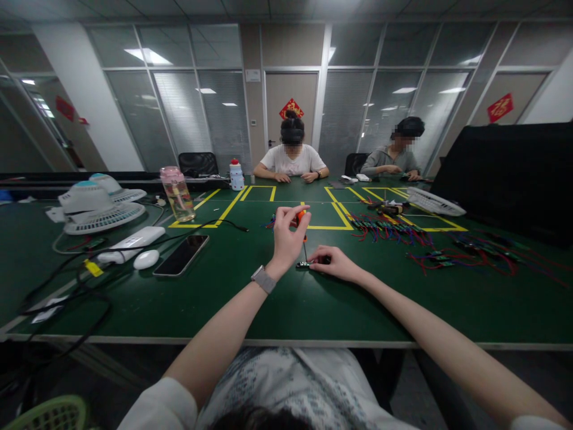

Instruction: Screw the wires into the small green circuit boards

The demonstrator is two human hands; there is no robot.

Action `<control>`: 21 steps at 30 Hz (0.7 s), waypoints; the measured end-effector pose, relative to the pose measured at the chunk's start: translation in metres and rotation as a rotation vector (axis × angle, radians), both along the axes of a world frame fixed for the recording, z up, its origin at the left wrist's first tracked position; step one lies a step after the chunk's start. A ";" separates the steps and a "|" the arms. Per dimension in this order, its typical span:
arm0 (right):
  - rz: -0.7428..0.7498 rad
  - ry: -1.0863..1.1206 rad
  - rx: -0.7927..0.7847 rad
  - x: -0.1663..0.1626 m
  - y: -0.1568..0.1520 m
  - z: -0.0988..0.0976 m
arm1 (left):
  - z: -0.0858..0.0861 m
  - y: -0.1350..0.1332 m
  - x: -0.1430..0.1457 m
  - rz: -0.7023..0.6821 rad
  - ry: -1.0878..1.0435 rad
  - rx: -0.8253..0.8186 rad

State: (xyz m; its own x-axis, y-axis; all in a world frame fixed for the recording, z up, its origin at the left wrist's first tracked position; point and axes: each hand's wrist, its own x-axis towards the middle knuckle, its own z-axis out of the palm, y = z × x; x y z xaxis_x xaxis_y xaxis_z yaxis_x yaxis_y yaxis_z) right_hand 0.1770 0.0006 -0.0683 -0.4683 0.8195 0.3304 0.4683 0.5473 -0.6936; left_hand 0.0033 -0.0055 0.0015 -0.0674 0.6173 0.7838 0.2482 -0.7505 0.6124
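Note:
My left hand (289, 233) is closed round the orange handle of a small screwdriver (302, 222), held upright with its tip down on a small dark part (304, 264) on the green table (268, 298). A grey watch sits on that wrist. My right hand (333, 261) lies on the table just right of the tip, its fingers pinching the small part and keeping it in place.
Rows of small boards with red and blue wires (385, 230) lie to the right. On the left are a phone (181, 255), a white mouse (146, 259), a power strip (132, 242), black cables, two fans (101, 209) and a pink bottle (178, 194). Two people sit at the far side.

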 end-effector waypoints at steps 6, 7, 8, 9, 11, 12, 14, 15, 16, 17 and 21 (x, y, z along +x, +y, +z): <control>0.009 0.003 0.003 0.000 -0.001 0.001 | -0.005 0.005 0.001 -0.084 -0.046 -0.034; 0.009 0.004 0.000 0.000 -0.001 0.002 | -0.007 0.007 0.002 -0.099 -0.064 -0.057; 0.009 0.004 -0.004 -0.001 -0.001 0.002 | -0.008 0.008 0.002 -0.114 -0.081 -0.076; 0.008 0.002 -0.008 -0.001 -0.001 0.002 | -0.009 0.009 0.003 -0.127 -0.096 -0.088; 0.005 -0.002 -0.012 -0.001 -0.002 0.002 | -0.010 0.010 0.004 -0.150 -0.115 -0.092; 0.004 -0.003 -0.010 -0.001 -0.002 0.002 | -0.010 0.010 0.004 -0.153 -0.120 -0.090; 0.005 -0.003 0.000 -0.001 -0.001 0.002 | -0.008 0.009 0.003 -0.135 -0.108 -0.071; 0.005 -0.003 0.005 -0.001 -0.001 0.001 | -0.007 0.007 0.003 -0.110 -0.090 -0.052; 0.005 -0.001 0.008 -0.001 -0.001 0.001 | -0.006 0.006 0.002 -0.077 -0.068 -0.030; 0.006 0.001 0.010 -0.001 -0.001 0.001 | -0.005 0.004 0.002 -0.039 -0.045 -0.008; 0.005 -0.003 0.005 0.000 -0.001 0.001 | 0.000 0.000 0.000 0.038 0.009 0.012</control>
